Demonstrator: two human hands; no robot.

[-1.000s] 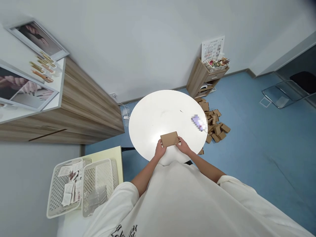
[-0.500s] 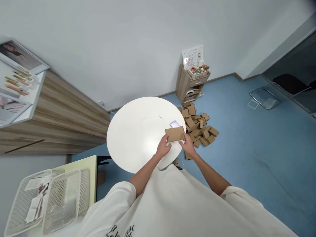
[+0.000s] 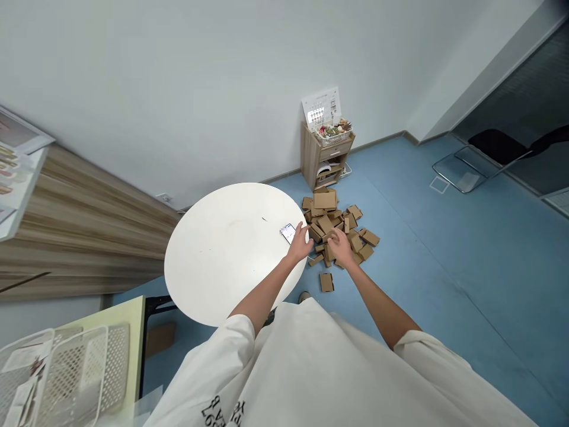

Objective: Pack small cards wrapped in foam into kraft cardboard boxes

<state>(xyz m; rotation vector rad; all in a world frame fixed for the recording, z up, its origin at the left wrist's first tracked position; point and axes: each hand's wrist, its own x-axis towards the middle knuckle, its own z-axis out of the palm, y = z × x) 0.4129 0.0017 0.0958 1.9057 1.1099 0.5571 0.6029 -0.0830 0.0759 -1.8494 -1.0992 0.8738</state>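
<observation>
Nothing is held by either hand. My left hand [image 3: 300, 244] hovers at the right rim of the round white table [image 3: 222, 255], fingers apart, just right of a phone [image 3: 288, 233] with a lit screen. Farther right, above the floor, my right hand [image 3: 340, 247] is open with its fingers slightly curled. Beneath and beyond it lies a heap of small brown cardboard boxes [image 3: 354, 241]. One flat cardboard box [image 3: 325, 200] shows at the far side of the heap, its broad face up; whether it rests there or is still falling I cannot tell.
Beyond the heap a small wooden cabinet [image 3: 310, 155] stands against the wall, bearing a basket of dried flowers [image 3: 332, 131]. A single box [image 3: 326, 282] lies apart on the blue floor. White plastic baskets [image 3: 73, 367] sit lower left; a chair [image 3: 498, 148] is at right.
Both hands have let go of the cardboard box they held over the table and moved apart. My view has shifted to the right, showing more of the heap.
</observation>
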